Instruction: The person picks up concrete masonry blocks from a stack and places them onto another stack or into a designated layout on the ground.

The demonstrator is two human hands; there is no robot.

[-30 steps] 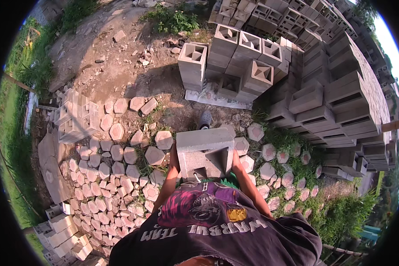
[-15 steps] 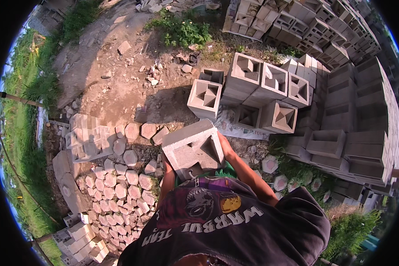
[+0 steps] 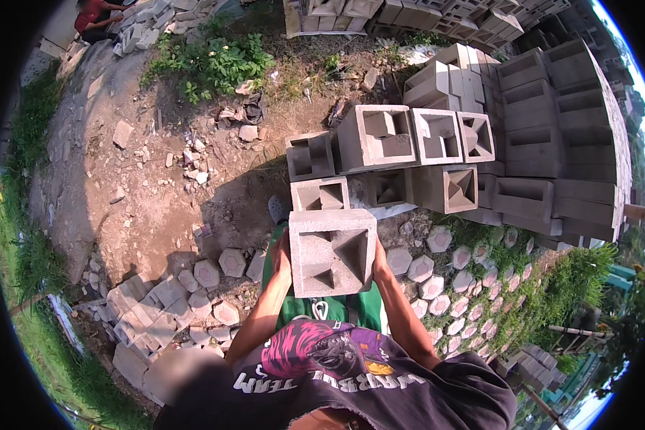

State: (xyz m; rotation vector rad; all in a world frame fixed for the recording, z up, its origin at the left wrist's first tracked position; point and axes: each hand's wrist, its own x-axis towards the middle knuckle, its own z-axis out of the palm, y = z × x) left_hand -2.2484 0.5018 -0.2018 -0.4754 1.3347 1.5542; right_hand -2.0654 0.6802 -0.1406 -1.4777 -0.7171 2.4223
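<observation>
A hollow grey concrete block (image 3: pixel 334 218) is held in front of my body, its square open face with angled inner walls turned up toward me. My left hand (image 3: pixel 284 258) presses its left side and my right hand (image 3: pixel 380 264) its right side, the fingers partly hidden behind the block. Just beyond it stands a similar hollow block (image 3: pixel 301 193), partly covered by the held one in this view. Another block (image 3: pixel 309 173) sits behind that one. To the right, a two-layer group of hollow blocks (image 3: pixel 365 140) shows its open ends.
A tall stack of blocks (image 3: pixel 527 140) rises at the right. Hexagonal pavers (image 3: pixel 431 287) cover the ground on both sides. Rubble (image 3: pixel 196 156) and a leafy bush (image 3: pixel 226 64) are ahead. At the far left, a person in red (image 3: pixel 93 20) sits by broken blocks. Something blurred (image 3: pixel 186 373) is at lower left.
The view has swung, so the surroundings sit differently. The held block has turned from tilted to nearly square-on, both hands still on its sides. The person in red has come into view.
</observation>
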